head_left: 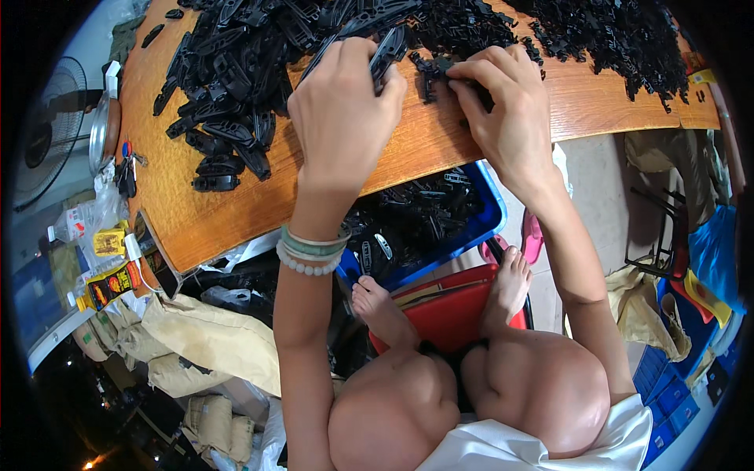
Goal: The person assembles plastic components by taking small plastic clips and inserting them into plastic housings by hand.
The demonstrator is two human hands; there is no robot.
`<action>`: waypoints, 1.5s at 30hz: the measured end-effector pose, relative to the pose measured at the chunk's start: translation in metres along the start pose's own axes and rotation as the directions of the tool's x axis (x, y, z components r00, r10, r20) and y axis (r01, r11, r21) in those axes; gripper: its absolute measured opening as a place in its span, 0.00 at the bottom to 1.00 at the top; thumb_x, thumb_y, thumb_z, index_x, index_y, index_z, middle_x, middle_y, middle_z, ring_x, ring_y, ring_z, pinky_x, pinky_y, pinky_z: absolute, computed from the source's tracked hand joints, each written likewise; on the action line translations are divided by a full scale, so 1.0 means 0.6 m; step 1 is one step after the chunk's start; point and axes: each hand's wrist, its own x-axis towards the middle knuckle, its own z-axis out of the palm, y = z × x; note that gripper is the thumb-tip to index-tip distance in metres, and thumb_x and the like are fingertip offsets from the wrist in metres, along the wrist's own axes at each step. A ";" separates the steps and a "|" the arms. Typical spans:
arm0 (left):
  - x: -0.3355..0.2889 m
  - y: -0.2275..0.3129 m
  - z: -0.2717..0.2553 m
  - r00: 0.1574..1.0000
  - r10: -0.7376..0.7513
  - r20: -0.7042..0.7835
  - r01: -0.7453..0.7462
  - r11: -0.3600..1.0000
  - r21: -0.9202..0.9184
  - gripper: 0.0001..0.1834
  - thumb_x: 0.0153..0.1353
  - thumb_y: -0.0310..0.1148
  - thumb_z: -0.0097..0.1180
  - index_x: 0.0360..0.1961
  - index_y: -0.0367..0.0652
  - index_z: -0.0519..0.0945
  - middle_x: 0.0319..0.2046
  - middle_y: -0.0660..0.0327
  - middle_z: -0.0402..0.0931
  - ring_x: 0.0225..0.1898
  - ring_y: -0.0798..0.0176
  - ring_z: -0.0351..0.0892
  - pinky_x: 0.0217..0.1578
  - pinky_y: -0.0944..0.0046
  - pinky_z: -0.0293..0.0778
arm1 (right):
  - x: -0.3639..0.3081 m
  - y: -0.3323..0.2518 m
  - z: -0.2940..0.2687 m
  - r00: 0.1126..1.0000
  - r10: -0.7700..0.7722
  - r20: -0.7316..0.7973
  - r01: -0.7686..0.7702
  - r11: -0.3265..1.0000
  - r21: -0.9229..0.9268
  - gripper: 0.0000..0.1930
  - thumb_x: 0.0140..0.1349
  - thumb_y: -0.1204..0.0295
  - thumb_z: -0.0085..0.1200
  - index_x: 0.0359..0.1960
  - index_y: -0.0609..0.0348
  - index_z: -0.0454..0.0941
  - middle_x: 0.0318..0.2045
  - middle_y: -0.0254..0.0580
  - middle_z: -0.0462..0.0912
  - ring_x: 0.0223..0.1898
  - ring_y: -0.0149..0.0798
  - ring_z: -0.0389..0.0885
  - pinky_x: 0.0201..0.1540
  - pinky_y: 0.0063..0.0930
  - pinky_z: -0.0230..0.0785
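Note:
Above the near part of the wooden table (pixel 428 129), my left hand (pixel 342 110) is closed around an elongated black plastic part (pixel 389 52) with an open frame. My right hand (pixel 510 106) is just to its right, thumb and forefinger pinched at a small black plastic clip (pixel 444 64). More small clips (pixel 426 85) lie beside those fingertips. Behind and left of my left hand spreads a heap of longer black plastic parts (pixel 228 71). A pile of small black clips (pixel 463 27) lies just beyond my right hand.
Another heap of small black pieces (pixel 628 51) covers the table's far right. Below the table edge, a blue bin (pixel 493 206) holds black parts. My feet rest by a red container (pixel 440 310). A fan (pixel 51 125) and scissors (pixel 127 169) are at left.

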 end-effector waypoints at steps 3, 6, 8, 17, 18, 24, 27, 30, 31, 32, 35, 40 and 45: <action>-0.024 0.005 -0.014 0.981 -0.193 -0.027 0.169 0.911 -0.377 0.08 0.55 0.28 0.56 0.33 0.33 0.76 0.25 0.57 0.75 0.25 0.62 0.78 0.26 0.66 0.73 | -0.001 0.009 0.005 0.998 -0.016 -0.066 0.020 0.998 0.066 0.07 0.45 0.81 0.58 0.28 0.61 0.79 0.27 0.39 0.76 0.34 0.43 0.71 0.39 0.35 0.63; -0.045 0.017 -0.041 0.913 -0.398 0.092 0.329 0.581 -0.745 0.08 0.59 0.25 0.53 0.37 0.29 0.77 0.26 0.62 0.75 0.26 0.73 0.75 0.24 0.74 0.72 | -0.001 0.012 -0.003 0.990 -0.039 -0.139 0.054 0.993 0.105 0.08 0.44 0.83 0.58 0.28 0.61 0.79 0.27 0.39 0.77 0.33 0.44 0.71 0.37 0.35 0.65; -0.054 0.022 -0.058 0.804 -0.480 0.350 0.497 0.222 -0.839 0.09 0.57 0.21 0.54 0.39 0.28 0.77 0.27 0.60 0.74 0.26 0.73 0.73 0.26 0.75 0.73 | 0.000 0.008 -0.015 0.984 -0.070 -0.161 0.085 0.993 0.085 0.08 0.46 0.84 0.57 0.29 0.62 0.80 0.28 0.39 0.78 0.32 0.41 0.73 0.35 0.30 0.66; -0.077 0.032 -0.088 0.811 -0.306 0.499 0.554 0.124 -0.823 0.17 0.49 0.17 0.59 0.43 0.26 0.75 0.29 0.55 0.77 0.27 0.67 0.78 0.30 0.73 0.76 | 0.003 -0.044 -0.047 0.992 -0.103 0.077 0.042 0.826 0.561 0.11 0.47 0.87 0.56 0.34 0.67 0.80 0.30 0.45 0.78 0.33 0.38 0.75 0.36 0.26 0.66; -0.076 0.034 -0.086 0.809 -0.307 0.501 0.555 0.119 -0.824 0.17 0.50 0.17 0.58 0.43 0.26 0.74 0.29 0.54 0.77 0.27 0.65 0.79 0.28 0.71 0.77 | 0.003 -0.044 -0.047 0.990 -0.121 0.070 0.063 0.835 0.546 0.11 0.46 0.87 0.56 0.33 0.67 0.80 0.29 0.45 0.78 0.33 0.38 0.75 0.35 0.27 0.66; -0.073 0.050 -0.082 0.793 -0.319 0.518 0.562 0.058 -0.825 0.15 0.52 0.17 0.55 0.42 0.26 0.73 0.30 0.52 0.77 0.28 0.64 0.80 0.30 0.71 0.79 | -0.006 -0.042 -0.054 0.967 -0.253 0.030 0.226 0.904 0.362 0.15 0.39 0.86 0.58 0.33 0.62 0.79 0.31 0.41 0.76 0.31 0.42 0.73 0.32 0.29 0.67; -0.080 0.045 -0.079 0.846 -0.286 0.451 0.506 0.159 -0.848 0.13 0.52 0.18 0.56 0.40 0.28 0.74 0.31 0.55 0.77 0.28 0.68 0.79 0.31 0.73 0.77 | -0.007 -0.045 -0.055 0.976 -0.217 0.028 0.182 0.878 0.443 0.13 0.44 0.83 0.58 0.35 0.64 0.79 0.31 0.43 0.76 0.30 0.39 0.73 0.31 0.29 0.67; -0.085 0.047 -0.085 0.887 -0.230 0.402 0.460 0.350 -0.816 0.11 0.52 0.16 0.55 0.38 0.30 0.75 0.30 0.56 0.77 0.26 0.69 0.77 0.28 0.74 0.74 | -0.021 -0.066 -0.067 0.906 0.184 0.381 -0.387 0.721 0.574 0.11 0.48 0.79 0.59 0.36 0.65 0.79 0.31 0.44 0.76 0.27 0.34 0.73 0.31 0.28 0.67; -0.086 0.050 -0.087 0.896 -0.202 0.395 0.443 0.439 -0.781 0.10 0.51 0.15 0.54 0.37 0.30 0.75 0.29 0.55 0.76 0.24 0.69 0.76 0.25 0.74 0.73 | -0.021 -0.062 -0.074 0.858 0.180 0.481 -0.462 0.680 0.569 0.10 0.51 0.76 0.59 0.35 0.66 0.79 0.29 0.44 0.77 0.26 0.32 0.74 0.31 0.27 0.67; -0.088 0.051 -0.089 0.896 -0.200 0.396 0.443 0.437 -0.783 0.10 0.51 0.15 0.54 0.37 0.30 0.75 0.29 0.55 0.76 0.24 0.69 0.76 0.25 0.74 0.73 | -0.025 -0.058 -0.079 0.857 0.183 0.481 -0.463 0.682 0.566 0.10 0.51 0.76 0.59 0.35 0.66 0.79 0.29 0.44 0.77 0.26 0.32 0.74 0.31 0.27 0.67; -0.085 0.049 -0.097 0.814 -0.105 0.572 0.575 0.284 -0.767 0.08 0.51 0.16 0.55 0.34 0.31 0.77 0.32 0.55 0.77 0.29 0.68 0.78 0.30 0.72 0.74 | -0.038 -0.060 -0.100 0.784 0.233 0.575 -0.551 0.689 0.472 0.09 0.51 0.77 0.58 0.35 0.66 0.79 0.24 0.43 0.77 0.31 0.33 0.78 0.34 0.29 0.68; -0.030 -0.015 -0.061 0.982 0.010 0.189 0.112 0.775 -0.621 0.11 0.50 0.22 0.60 0.37 0.36 0.79 0.37 0.61 0.77 0.36 0.71 0.76 0.34 0.71 0.72 | -0.047 -0.050 -0.072 0.860 -0.041 0.508 -0.305 0.757 0.578 0.09 0.52 0.82 0.52 0.36 0.67 0.78 0.26 0.45 0.78 0.30 0.43 0.78 0.36 0.33 0.70; 0.064 -0.031 0.000 0.988 0.129 -0.084 -0.136 0.986 -0.095 0.13 0.48 0.29 0.63 0.36 0.37 0.79 0.33 0.60 0.77 0.27 0.68 0.74 0.30 0.67 0.71 | 0.036 -0.019 -0.013 0.996 -0.013 0.090 -0.001 0.990 0.144 0.06 0.49 0.79 0.54 0.31 0.65 0.78 0.28 0.49 0.76 0.32 0.49 0.79 0.36 0.37 0.71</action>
